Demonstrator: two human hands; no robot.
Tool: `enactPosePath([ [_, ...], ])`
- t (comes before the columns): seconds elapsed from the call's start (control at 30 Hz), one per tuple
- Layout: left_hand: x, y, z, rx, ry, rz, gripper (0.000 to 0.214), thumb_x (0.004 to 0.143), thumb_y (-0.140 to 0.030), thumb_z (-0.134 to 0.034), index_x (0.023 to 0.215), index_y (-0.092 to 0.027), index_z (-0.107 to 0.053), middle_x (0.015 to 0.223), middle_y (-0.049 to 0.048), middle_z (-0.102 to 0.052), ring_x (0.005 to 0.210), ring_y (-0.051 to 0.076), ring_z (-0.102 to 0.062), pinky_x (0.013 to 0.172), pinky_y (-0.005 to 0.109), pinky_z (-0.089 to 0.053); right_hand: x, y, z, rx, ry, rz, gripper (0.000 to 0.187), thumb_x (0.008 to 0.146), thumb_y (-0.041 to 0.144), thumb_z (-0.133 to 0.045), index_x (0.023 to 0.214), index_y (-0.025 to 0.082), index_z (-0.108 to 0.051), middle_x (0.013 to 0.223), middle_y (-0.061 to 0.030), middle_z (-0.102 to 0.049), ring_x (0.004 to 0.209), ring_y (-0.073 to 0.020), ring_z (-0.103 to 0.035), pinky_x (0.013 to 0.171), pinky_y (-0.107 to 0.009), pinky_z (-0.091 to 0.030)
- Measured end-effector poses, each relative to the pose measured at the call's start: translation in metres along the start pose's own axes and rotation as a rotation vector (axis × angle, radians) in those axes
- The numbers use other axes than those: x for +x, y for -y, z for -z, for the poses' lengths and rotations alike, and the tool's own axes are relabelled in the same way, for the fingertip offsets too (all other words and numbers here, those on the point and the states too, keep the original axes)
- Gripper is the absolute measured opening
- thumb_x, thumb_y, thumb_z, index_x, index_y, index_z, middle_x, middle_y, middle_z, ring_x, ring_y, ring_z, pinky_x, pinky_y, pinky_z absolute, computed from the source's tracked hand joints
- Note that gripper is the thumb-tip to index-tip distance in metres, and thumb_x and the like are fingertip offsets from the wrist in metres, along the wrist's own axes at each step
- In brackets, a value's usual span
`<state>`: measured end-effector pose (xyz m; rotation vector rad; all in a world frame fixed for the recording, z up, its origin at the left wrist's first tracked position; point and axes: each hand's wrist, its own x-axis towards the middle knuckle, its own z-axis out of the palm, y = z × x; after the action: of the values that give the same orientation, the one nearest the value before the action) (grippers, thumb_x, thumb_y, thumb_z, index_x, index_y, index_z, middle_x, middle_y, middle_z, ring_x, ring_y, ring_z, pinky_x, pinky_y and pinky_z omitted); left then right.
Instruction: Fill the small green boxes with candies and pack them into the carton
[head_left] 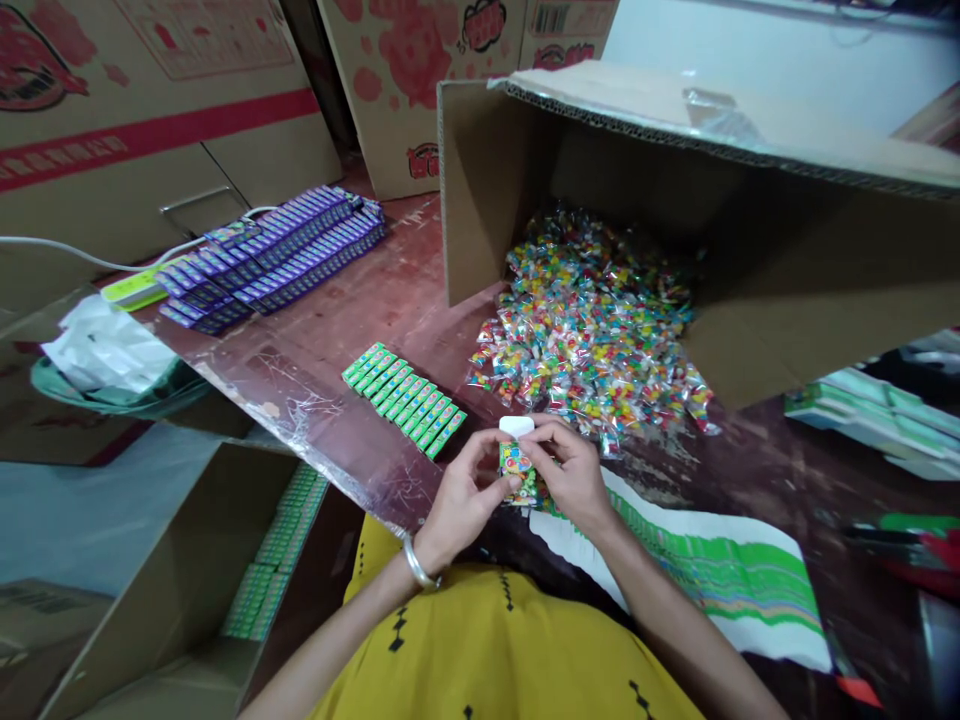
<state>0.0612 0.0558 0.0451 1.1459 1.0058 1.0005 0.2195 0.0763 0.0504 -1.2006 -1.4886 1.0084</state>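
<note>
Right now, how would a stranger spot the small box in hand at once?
Find the big open carton, then the colourful packets spilling from it. Just below them in view, left hand and right hand hold the small box. Its raised white flap sets it apart from the row of green boxes.

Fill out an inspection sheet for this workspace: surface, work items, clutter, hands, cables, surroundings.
Surface: reddish-brown table, scuffed, front edge worn.
Work items: small box, white flap up; row of green boxes; heap of clear packets with colourful contents; green-and-white flat pieces; stacked purple boxes.
Clutter: crumpled white plastic at far left; red and green items at far right, too blurred to name.
Hands: left hand and right hand both hold the small box.
Cables: white cable beside the purple boxes.
Surroundings: large carton on its side, packets spilling out; printed cartons behind; open carton below left, green boxes inside.
</note>
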Motion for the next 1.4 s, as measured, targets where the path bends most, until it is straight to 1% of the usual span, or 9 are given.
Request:
enactPosePath([
  [0.17, -0.001, -0.002, -0.002, -0.044, -0.054, 0.006, 0.043, 0.081, -0.024, -0.066, 0.116, -0.022, -0.041, 0.101, 0.0037, -0.060, 0.089, 0.015, -0.059, 0.072, 0.024, -0.048, 0.003, -0.001, -0.005, 0.217, -0.044, -0.050, 0.016, 0.083, 0.025, -0.066, 0.094, 0.023, -0.054, 0.092, -0.0024, -0.065, 0.087, -0.0177, -0.063, 0.081, -0.032, -0.050],
  [0.4, -0.005, 0.001, 0.001, 0.124, -0.111, -0.032, 0.042, 0.080, -0.019, -0.066, 0.116, -0.022, -0.043, 0.102, 0.0038, -0.059, 0.092, 0.016, -0.060, 0.079, 0.027, -0.049, 0.012, 0.001, 0.004, 0.172, 0.104, -0.234, 0.020, 0.075, 0.032, -0.074, 0.082, 0.020, -0.060, 0.086, -0.0021, -0.065, 0.079, -0.0164, -0.060, 0.071, -0.027, -0.048],
  [0.73, -0.008, -0.003, 0.004, 0.148, 0.012, -0.019, 0.054, 0.082, -0.015, -0.062, 0.131, -0.025, -0.043, 0.104, 0.0039, -0.057, 0.095, 0.017, -0.059, 0.082, 0.029, -0.051, 0.022, -0.010, 0.013, 0.125, 0.141, -0.268, 0.023, 0.078, 0.038, -0.071, 0.070, 0.018, -0.063, 0.069, 0.0005, -0.062, 0.065, -0.0141, -0.056, 0.063, -0.026, -0.045],
  [0.83, -0.007, -0.002, 0.005, 0.121, 0.004, -0.008, 0.052, 0.083, -0.016, -0.061, 0.132, -0.025, -0.045, 0.104, 0.0040, -0.058, 0.092, 0.017, -0.059, 0.080, 0.028, -0.050, 0.016, -0.001, 0.012, -0.019, 0.139, -0.154, 0.023, 0.086, 0.038, -0.061, 0.073, 0.019, -0.062, 0.078, -0.0023, -0.065, 0.075, -0.0163, -0.060, 0.070, -0.028, -0.048],
  [0.9, -0.005, -0.001, 0.007, 0.067, -0.028, -0.017, 0.047, 0.083, -0.018, -0.061, 0.128, -0.023, -0.047, 0.107, 0.0048, -0.060, 0.096, 0.018, -0.059, 0.084, 0.029, -0.049, 0.009, 0.006, 0.013, -0.106, 0.220, -0.073, 0.018, 0.083, 0.037, -0.064, 0.091, 0.021, -0.064, 0.099, -0.0046, -0.066, 0.092, -0.0194, -0.062, 0.079, -0.031, -0.049],
  [1.03, 0.000, -0.002, 0.011, -0.039, -0.061, -0.003, 0.042, 0.082, -0.022, -0.065, 0.121, -0.020, -0.048, 0.108, 0.0066, -0.062, 0.097, 0.019, -0.060, 0.085, 0.030, -0.048, -0.002, 0.012, 0.017, -0.377, 0.422, 0.075, 0.090, 0.061, 0.031, -0.084, 0.139, 0.026, -0.038, 0.145, -0.0085, -0.041, 0.132, -0.0270, -0.040, 0.107, -0.042, -0.038],
  [1.1, 0.002, -0.002, 0.012, -0.065, -0.058, 0.017, 0.043, 0.080, -0.023, -0.066, 0.119, -0.019, -0.048, 0.107, 0.0070, -0.063, 0.095, 0.018, -0.061, 0.083, 0.030, -0.048, -0.005, 0.010, 0.016, -0.479, 0.412, 0.149, 0.087, 0.065, 0.028, -0.080, 0.140, 0.025, -0.034, 0.149, -0.0093, -0.034, 0.137, -0.0270, -0.033, 0.112, -0.044, -0.032],
  [1.27, 0.003, -0.001, 0.015, -0.023, -0.048, 0.106, 0.053, 0.078, -0.028, -0.069, 0.123, -0.017, -0.045, 0.095, 0.0053, -0.065, 0.087, 0.018, -0.063, 0.078, 0.030, -0.050, -0.010, 0.001, 0.005, -0.488, 0.304, 0.216, 0.075, 0.068, 0.028, -0.075, 0.134, 0.023, -0.039, 0.143, -0.0123, -0.042, 0.133, -0.0278, -0.038, 0.110, -0.046, -0.035],
  [1.4, -0.002, 0.000, 0.021, 0.293, -0.100, 0.092, 0.027, 0.081, -0.038, -0.065, 0.096, -0.016, -0.058, 0.086, 0.0037, -0.064, 0.077, 0.017, -0.061, 0.071, 0.028, -0.048, -0.018, -0.005, -0.005, -0.447, 0.314, 0.168, 0.090, 0.068, 0.032, -0.078, 0.143, 0.025, -0.029, 0.147, -0.0113, -0.038, 0.137, -0.0277, -0.034, 0.112, -0.046, -0.033],
])
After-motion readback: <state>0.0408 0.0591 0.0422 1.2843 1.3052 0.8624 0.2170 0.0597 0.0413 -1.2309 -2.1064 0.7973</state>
